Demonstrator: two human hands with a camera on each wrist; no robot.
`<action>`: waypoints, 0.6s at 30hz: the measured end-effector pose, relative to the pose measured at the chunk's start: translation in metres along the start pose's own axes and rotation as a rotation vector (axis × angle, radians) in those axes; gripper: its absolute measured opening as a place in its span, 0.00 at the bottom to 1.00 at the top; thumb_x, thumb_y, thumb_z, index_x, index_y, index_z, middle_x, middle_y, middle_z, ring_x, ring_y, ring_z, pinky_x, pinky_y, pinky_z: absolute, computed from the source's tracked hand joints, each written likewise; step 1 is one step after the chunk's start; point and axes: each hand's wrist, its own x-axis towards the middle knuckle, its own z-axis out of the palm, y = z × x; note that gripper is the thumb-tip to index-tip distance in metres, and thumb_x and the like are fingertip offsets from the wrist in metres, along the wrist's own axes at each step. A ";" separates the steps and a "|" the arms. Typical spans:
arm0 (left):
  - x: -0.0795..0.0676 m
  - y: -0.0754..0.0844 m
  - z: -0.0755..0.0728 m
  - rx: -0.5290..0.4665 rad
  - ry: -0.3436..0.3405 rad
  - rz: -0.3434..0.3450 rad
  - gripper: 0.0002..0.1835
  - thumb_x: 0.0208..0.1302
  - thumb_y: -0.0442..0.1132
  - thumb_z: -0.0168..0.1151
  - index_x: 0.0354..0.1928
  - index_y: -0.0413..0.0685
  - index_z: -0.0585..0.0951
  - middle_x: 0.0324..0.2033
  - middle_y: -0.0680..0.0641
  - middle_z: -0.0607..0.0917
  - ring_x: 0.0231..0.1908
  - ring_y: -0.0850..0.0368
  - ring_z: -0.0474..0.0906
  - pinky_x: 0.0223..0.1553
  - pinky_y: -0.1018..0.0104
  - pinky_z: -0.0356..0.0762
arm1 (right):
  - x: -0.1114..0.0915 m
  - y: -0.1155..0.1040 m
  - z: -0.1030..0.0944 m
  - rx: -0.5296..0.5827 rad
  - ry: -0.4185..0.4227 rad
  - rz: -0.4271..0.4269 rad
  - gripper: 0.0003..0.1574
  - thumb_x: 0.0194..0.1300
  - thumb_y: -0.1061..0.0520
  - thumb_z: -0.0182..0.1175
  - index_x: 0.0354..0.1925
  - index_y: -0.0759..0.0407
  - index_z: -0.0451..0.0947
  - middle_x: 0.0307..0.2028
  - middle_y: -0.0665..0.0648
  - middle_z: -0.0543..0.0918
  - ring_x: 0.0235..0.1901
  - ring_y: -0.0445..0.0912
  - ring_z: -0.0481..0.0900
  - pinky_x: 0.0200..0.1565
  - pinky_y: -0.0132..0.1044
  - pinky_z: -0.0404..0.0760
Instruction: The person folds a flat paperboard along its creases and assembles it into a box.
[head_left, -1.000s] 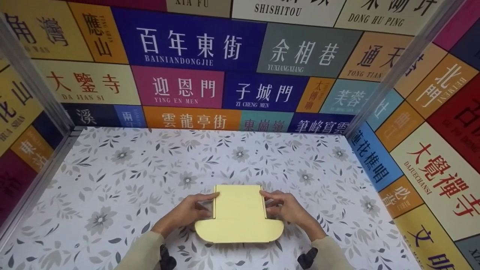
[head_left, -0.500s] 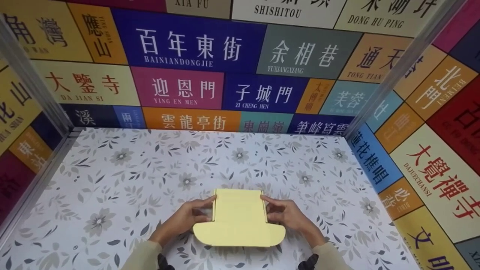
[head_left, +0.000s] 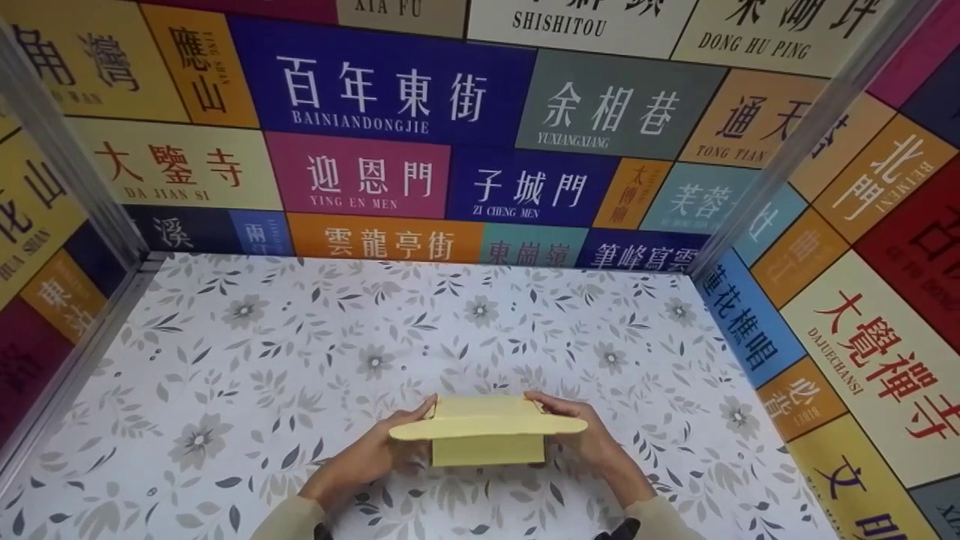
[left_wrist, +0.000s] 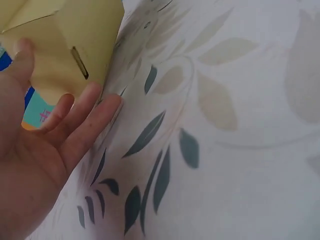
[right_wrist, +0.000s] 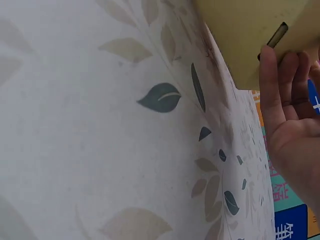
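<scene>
Between my two hands is a pale yellow cardboard box (head_left: 487, 451) with a wide, round-ended flap (head_left: 487, 430) jutting toward me. The flap is seen nearly edge-on, and the box's front wall shows below it. My left hand (head_left: 386, 450) grips the box's left side. In the left wrist view one digit rests on its side panel (left_wrist: 47, 60), with the other fingers spread near a narrow slot (left_wrist: 80, 62). My right hand (head_left: 581, 435) holds the opposite side, one fingertip at the matching slot (right_wrist: 274, 40). The box's underside is hidden in the head view.
A white tabletop (head_left: 315, 322) printed with grey flowers and leaves lies beneath. Colourful lettered panels (head_left: 375, 82) rise behind it and at both sides. Metal corner posts (head_left: 787, 142) stand at the back right and back left.
The box has tilted: its top, first seen broad with the flap lying toward me, now looks narrow, and the front wall has come into view. Both hands turned with it.
</scene>
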 end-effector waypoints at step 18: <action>0.004 0.010 0.022 0.028 0.306 -0.093 0.34 0.81 0.58 0.28 0.55 0.40 0.80 0.40 0.36 0.79 0.28 0.38 0.82 0.25 0.47 0.84 | 0.002 -0.008 0.033 0.165 0.131 0.282 0.41 0.75 0.39 0.53 0.70 0.70 0.66 0.40 0.60 0.89 0.31 0.48 0.88 0.41 0.49 0.89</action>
